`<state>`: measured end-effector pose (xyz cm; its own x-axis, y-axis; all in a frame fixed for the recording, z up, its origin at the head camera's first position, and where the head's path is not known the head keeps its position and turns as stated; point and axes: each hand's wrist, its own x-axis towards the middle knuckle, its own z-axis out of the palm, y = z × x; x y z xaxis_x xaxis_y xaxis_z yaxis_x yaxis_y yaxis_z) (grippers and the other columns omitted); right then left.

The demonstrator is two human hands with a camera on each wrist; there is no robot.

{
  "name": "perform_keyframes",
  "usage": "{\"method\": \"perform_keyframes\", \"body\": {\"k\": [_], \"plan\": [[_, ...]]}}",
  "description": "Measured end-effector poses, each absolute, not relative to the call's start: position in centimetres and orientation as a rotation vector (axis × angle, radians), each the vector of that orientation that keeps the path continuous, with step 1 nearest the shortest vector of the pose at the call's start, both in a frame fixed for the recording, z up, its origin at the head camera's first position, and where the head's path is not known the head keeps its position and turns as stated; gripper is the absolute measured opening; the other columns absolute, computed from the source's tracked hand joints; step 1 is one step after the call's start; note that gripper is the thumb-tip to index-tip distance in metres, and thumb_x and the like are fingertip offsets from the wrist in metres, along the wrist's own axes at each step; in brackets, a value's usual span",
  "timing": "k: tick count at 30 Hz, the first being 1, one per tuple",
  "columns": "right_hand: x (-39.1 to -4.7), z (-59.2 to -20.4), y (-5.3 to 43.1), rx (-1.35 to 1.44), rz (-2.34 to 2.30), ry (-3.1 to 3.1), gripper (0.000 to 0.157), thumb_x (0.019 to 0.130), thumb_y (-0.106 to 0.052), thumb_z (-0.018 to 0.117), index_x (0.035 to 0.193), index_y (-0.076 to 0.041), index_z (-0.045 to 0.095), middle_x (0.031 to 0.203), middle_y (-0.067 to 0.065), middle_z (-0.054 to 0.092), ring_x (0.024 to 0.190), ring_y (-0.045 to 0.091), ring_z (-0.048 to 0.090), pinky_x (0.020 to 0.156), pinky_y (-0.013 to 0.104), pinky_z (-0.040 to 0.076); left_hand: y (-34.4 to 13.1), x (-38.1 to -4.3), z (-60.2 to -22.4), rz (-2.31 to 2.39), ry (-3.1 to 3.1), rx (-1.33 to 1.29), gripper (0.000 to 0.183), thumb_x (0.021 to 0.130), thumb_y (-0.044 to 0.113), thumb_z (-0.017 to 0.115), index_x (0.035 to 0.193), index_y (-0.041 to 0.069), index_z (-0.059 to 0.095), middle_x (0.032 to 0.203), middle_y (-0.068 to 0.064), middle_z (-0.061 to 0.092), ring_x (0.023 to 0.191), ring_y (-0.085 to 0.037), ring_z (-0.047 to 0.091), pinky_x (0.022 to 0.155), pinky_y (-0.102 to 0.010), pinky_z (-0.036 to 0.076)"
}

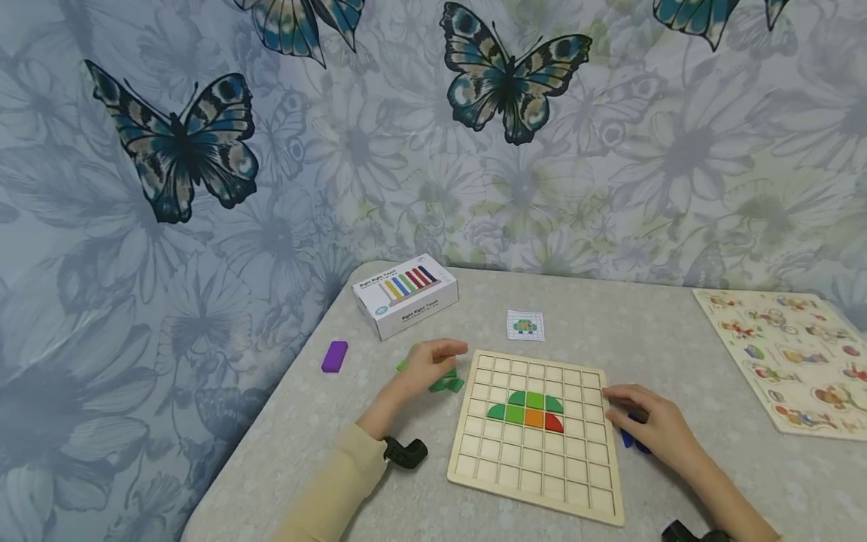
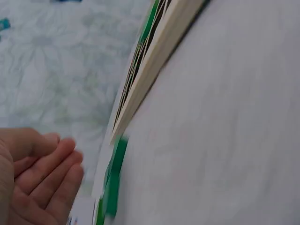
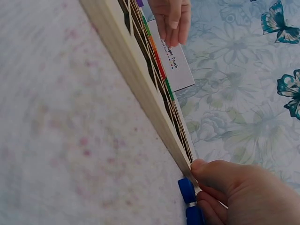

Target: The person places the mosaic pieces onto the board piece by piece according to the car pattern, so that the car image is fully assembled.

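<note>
My left hand (image 1: 427,366) hovers left of a wooden grid board (image 1: 535,482), fingers bent loosely with nothing between them. Beneath and beside it lie green pieces (image 1: 447,382); in the left wrist view green pieces (image 2: 115,180) lie near the board's edge. With thumb and fingertips, my right hand (image 1: 650,425) touches the board's right edge. Blue pieces (image 1: 634,436) lie by that hand, partly hidden under it. Set into the grid are several dark green rounded pieces (image 1: 497,412), light green squares (image 1: 515,415), an orange square (image 1: 534,418) and a red rounded piece (image 1: 554,423).
A small pattern card (image 1: 525,326) lies behind the board. Back left stand a white box (image 1: 406,296) with printed coloured bars and a purple block (image 1: 335,357). On the right is a picture board (image 1: 792,361). A butterfly-patterned wall (image 1: 379,188) borders the table.
</note>
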<state>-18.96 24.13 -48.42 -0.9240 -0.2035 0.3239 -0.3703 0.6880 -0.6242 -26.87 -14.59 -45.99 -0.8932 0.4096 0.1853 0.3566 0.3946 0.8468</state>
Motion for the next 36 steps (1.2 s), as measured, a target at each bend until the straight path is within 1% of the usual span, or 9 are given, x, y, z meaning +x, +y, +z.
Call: {"method": "perform_keyframes", "body": {"k": [3, 6, 8, 15, 18, 22, 29, 31, 36], "plan": [[-19.0, -48.4, 24.1, 0.465, 1.054, -2.67, 0.033, 0.085, -0.02, 0.072, 0.115, -0.009, 0.066, 0.108, 0.004, 0.065, 0.092, 0.022, 0.065, 0.075, 0.029, 0.053, -16.4, -27.4, -46.1, 1.521, 2.574, 0.663, 0.026, 0.093, 0.007, 0.059, 0.118, 0.001, 0.065, 0.111, -0.007, 0.066, 0.104, -0.02, 0.061, 0.09, -0.033, 0.048], [-19.1, -48.3, 24.1, 0.456, 1.047, -2.677, 0.033, 0.085, -0.02, 0.072, 0.115, -0.009, 0.066, 0.107, 0.004, 0.065, 0.092, 0.023, 0.065, 0.075, 0.031, 0.054, -17.5, -27.7, -46.3, 1.46, 2.58, 0.662, 0.025, 0.092, 0.009, 0.062, 0.115, 0.003, 0.067, 0.108, -0.005, 0.068, 0.102, -0.017, 0.062, 0.09, -0.032, 0.048], [-19.1, -48.2, 24.1, 0.447, 1.041, -2.681, 0.033, 0.085, -0.02, 0.072, 0.115, -0.009, 0.066, 0.107, 0.005, 0.065, 0.092, 0.024, 0.065, 0.075, 0.032, 0.054, -17.6, -27.9, -46.5, 1.467, 2.567, 0.708, 0.025, 0.091, 0.007, 0.062, 0.116, 0.001, 0.066, 0.108, -0.007, 0.068, 0.102, -0.02, 0.062, 0.09, -0.034, 0.048], [-19.1, -48.2, 24.2, 0.454, 1.052, -2.672, 0.033, 0.085, -0.021, 0.072, 0.115, -0.01, 0.066, 0.106, 0.003, 0.065, 0.092, 0.024, 0.065, 0.076, 0.032, 0.054, -16.8, -27.9, -47.2, 1.343, 2.667, 0.815, 0.029, 0.09, 0.004, 0.063, 0.118, 0.0, 0.064, 0.111, -0.008, 0.067, 0.101, -0.018, 0.063, 0.087, -0.027, 0.049], [-19.1, -48.3, 24.1, 0.447, 1.058, -2.671, 0.033, 0.085, -0.021, 0.073, 0.115, -0.009, 0.066, 0.106, 0.004, 0.065, 0.093, 0.025, 0.065, 0.076, 0.033, 0.054, -16.5, -27.7, -47.5, 1.319, 2.695, 0.851, 0.03, 0.088, 0.002, 0.064, 0.118, -0.001, 0.064, 0.113, -0.009, 0.066, 0.102, -0.019, 0.063, 0.088, -0.027, 0.049], [-19.0, -48.2, 24.1, 0.431, 1.064, -2.677, 0.033, 0.085, -0.022, 0.072, 0.115, -0.01, 0.066, 0.107, 0.004, 0.065, 0.094, 0.025, 0.064, 0.077, 0.034, 0.053, -16.3, -27.6, -47.9, 1.318, 2.732, 0.857, 0.031, 0.087, 0.002, 0.065, 0.118, 0.0, 0.064, 0.114, -0.008, 0.065, 0.102, -0.017, 0.062, 0.088, -0.026, 0.048], [-19.0, -48.3, 24.2, 0.436, 1.064, -2.675, 0.033, 0.084, -0.021, 0.073, 0.114, -0.01, 0.067, 0.106, 0.003, 0.066, 0.093, 0.024, 0.064, 0.077, 0.032, 0.053, -16.4, -27.3, -48.3, 1.236, 2.909, 0.819, 0.03, 0.089, 0.006, 0.065, 0.119, 0.002, 0.064, 0.114, -0.01, 0.064, 0.1, -0.02, 0.062, 0.084, -0.03, 0.051], [-19.0, -48.4, 24.2, 0.434, 1.065, -2.676, 0.033, 0.085, -0.022, 0.072, 0.115, -0.01, 0.066, 0.107, 0.003, 0.065, 0.093, 0.024, 0.064, 0.077, 0.033, 0.053, -16.5, -27.3, -48.3, 1.215, 2.955, 0.802, 0.03, 0.09, 0.008, 0.065, 0.119, 0.002, 0.065, 0.113, -0.01, 0.064, 0.099, -0.02, 0.062, 0.082, -0.03, 0.051], [-19.1, -48.4, 24.2, 0.426, 1.056, -2.687, 0.033, 0.085, -0.022, 0.072, 0.115, -0.01, 0.066, 0.107, 0.002, 0.065, 0.094, 0.019, 0.064, 0.077, 0.029, 0.053, -16.3, -27.5, -48.2, 1.156, 3.036, 0.839, 0.032, 0.086, 0.015, 0.071, 0.114, 0.001, 0.067, 0.105, -0.009, 0.066, 0.094, -0.019, 0.063, 0.078, -0.029, 0.052]]}}
